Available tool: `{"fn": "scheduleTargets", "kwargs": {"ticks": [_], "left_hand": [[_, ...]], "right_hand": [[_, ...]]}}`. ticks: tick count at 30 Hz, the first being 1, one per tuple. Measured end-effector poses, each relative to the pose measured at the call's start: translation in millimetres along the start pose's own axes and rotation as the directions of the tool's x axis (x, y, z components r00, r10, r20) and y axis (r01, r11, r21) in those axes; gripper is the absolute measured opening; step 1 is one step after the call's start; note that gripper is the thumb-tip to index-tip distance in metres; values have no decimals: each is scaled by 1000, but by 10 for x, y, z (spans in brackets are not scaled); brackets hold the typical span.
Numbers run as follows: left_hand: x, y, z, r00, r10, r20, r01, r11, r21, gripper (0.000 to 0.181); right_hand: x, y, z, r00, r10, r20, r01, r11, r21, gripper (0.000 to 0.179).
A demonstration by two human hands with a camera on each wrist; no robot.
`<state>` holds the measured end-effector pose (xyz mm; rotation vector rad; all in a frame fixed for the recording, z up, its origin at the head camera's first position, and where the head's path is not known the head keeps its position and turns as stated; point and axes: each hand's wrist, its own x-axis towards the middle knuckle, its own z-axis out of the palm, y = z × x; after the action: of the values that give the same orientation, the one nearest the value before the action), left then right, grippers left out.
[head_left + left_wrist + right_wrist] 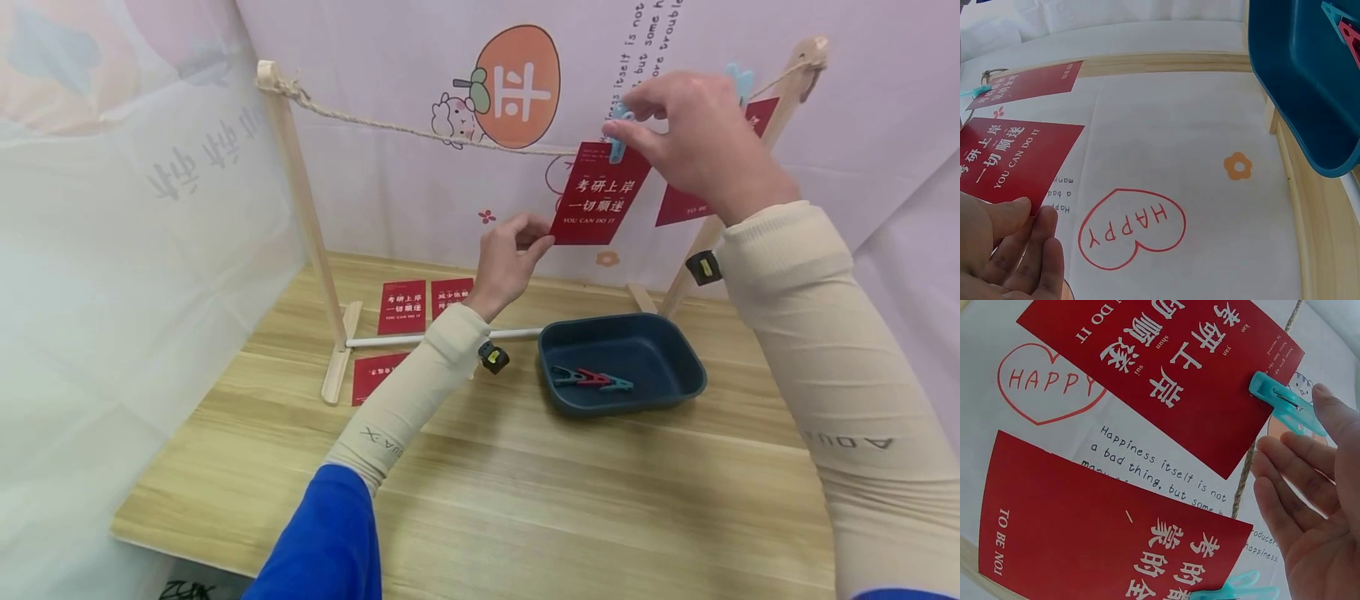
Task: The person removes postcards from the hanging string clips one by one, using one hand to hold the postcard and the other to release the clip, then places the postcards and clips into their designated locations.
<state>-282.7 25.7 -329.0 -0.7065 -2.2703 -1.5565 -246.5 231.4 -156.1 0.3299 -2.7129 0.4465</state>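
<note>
A red card [596,200] with white lettering hangs at the rope [390,127], which passes behind its top edge. The left hand [504,262] pinches the card's lower left corner between thumb and fingers. Up at the card's top edge, the right hand [705,137] has its thumb and fingertips on the handles of a light-blue clothespin [1285,400], whose jaws sit over the card. Another red card [1091,512] hangs beside it, under a second light-blue clothespin [741,82], partly hidden behind the right hand in the head view.
The rope runs between two wooden posts [296,175] joined low down by a white rod [517,334]. More red cards [401,307] lie on the wooden table [525,500] at left. A dark blue basin [660,358] with several clothespins [592,379] stands at right.
</note>
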Motion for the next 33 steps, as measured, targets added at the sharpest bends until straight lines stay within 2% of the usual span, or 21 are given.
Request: {"fn": "scheduleTargets", "kwargs": {"ticks": [4, 12, 24, 33], "left_hand": [[-6, 4, 2, 1000, 6, 0, -6, 1000, -1, 22], [0, 23, 3, 1000, -5, 1, 5, 1000, -15, 22], [-3, 18, 2, 1000, -6, 18, 6, 1000, -20, 22], [-6, 3, 5, 1000, 3, 7, -3, 1000, -14, 21]], "right_hand": [[19, 5, -14, 1000, 0, -7, 0, 1000, 4, 56], [40, 46, -26, 997, -20, -75, 24, 998, 55, 54], [10, 62, 3, 986, -41, -163, 54, 995, 78, 50], [35, 107, -1, 975, 4, -223, 24, 992, 123, 54]]}}
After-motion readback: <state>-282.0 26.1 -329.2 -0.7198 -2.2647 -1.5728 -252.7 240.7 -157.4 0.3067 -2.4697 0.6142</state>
